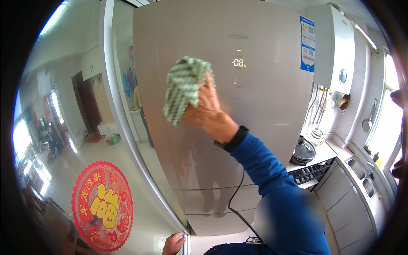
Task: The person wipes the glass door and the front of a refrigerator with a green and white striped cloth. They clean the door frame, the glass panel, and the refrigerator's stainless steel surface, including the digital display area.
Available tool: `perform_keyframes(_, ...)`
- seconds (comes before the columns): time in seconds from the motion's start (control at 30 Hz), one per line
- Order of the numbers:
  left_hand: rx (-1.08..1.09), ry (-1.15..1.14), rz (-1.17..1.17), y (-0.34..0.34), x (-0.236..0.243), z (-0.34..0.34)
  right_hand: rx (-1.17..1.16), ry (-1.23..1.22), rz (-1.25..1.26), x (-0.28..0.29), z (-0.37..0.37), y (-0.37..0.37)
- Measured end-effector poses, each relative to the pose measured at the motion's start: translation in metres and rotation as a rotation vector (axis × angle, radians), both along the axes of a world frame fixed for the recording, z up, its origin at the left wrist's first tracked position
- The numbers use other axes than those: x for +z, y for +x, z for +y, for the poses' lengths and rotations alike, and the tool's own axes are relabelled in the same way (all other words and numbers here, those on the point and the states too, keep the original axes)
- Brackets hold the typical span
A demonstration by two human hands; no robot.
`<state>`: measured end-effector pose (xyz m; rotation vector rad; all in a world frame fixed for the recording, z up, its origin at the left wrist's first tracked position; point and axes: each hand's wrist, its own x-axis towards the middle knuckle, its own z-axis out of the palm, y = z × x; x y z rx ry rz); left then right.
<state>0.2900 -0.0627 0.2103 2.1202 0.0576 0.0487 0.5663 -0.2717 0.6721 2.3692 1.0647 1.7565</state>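
— Two hands are in view; what is being done with each?

— A green-and-white cloth (185,87) is pressed against the fridge door (272,127) by the right hand (207,109). The fingers are closed over the cloth's upper right part, with the thumb tucked under it. The left hand (173,244) is laid low against the white frame (127,127) of a glass door; whether its fingers are curled or flat cannot be told (only its top shows).

— Which step is judged to be in hand?

— Wiping, high on the door, just left of the lit display (239,63). For a further stroke, flat pressure would be called for, and the display is best skirted.

— How is the cloth lying?

— It is bunched, not spread. Its long axis runs nearly upright, leaning from upper right to lower left, and a loose corner points down past the hand's heel.

— Anything else close by?

— A round red sticker (102,206) is seen on the glass, well below the cloth.
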Motion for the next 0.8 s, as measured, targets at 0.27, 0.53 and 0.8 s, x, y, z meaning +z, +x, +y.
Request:
perform_keyframes(0.27,-0.027,0.002,0.042,0.007,0.004,-0.007,0.474,0.578,-0.073,0.019,-0.137,0.030)
perform_keyframes(0.53,-0.082,0.046,0.046,0.009,0.011,0.002,0.013,0.799,0.018,-0.035,-0.307,0.039)
perform_keyframes(0.8,-0.092,0.002,0.106,0.024,0.029,-0.017,-0.479,0.399,-0.305,-0.034,-0.250,0.051)
